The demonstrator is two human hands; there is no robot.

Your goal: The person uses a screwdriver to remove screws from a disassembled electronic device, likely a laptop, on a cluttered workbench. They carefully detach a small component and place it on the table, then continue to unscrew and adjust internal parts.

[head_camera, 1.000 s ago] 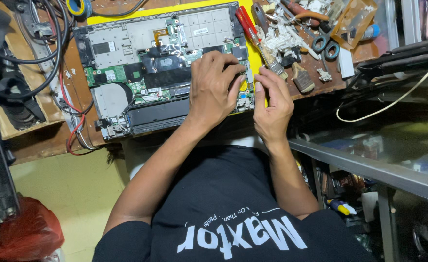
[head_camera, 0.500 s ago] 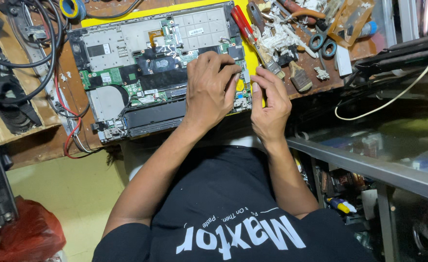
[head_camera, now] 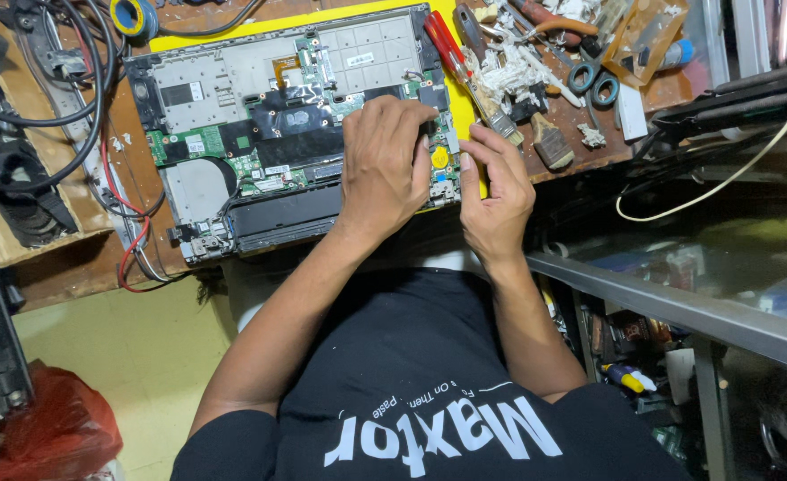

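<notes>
Hands: we're pressing left hand (head_camera: 383,165) flat onto open laptop (head_camera: 278,125)'s right end, right hand (head_camera: 496,183) pinching its edge.

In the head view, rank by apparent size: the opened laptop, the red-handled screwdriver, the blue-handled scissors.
1. opened laptop, by far the largest.
2. red-handled screwdriver and blue-handled scissors look about alike; no ranking between them.

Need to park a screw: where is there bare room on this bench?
Bare wood lies between the open laptop and the cables, and a yellow mat strip above it. Crowded: the tool heap beyond the right hand.
</notes>
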